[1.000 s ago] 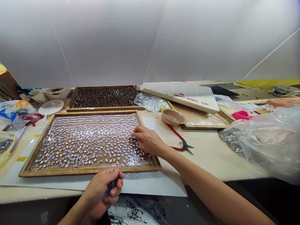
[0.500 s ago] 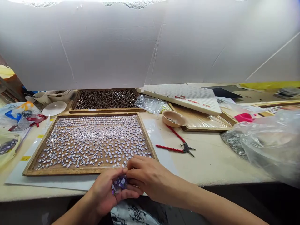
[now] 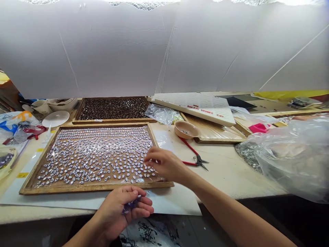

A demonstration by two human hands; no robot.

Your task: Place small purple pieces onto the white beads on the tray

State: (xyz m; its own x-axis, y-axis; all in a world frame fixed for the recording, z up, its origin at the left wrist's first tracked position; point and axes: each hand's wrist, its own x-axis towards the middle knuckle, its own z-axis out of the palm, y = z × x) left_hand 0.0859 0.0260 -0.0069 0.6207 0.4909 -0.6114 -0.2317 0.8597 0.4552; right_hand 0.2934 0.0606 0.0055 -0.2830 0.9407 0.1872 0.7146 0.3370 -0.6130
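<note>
My left hand (image 3: 128,209) is cupped palm up just below the tray's front edge, fingers curled around a small pile of purple rhinestones (image 3: 131,204). Over the right side of a wooden-framed tray (image 3: 84,188) hovers my right hand (image 3: 164,164). Its thumb and fingertips are drawn together in a pinch; whatever is between them is too small to make out. Many small drop-shaped pale stones (image 3: 97,154) lie on the tray's clear film, in tight rows at the back and looser toward the front.
Red-handled pliers (image 3: 197,160) lie right of the tray, by a beige bowl (image 3: 187,130) of small pieces. Behind stands a second tray (image 3: 113,109) of dark stones. A large plastic bag (image 3: 295,157) fills the right side; a white plate (image 3: 56,118) sits at left.
My right hand has left the pile in my left palm and moved up and right over the tray. My left hand stays cupped below. The view has shifted slightly.
</note>
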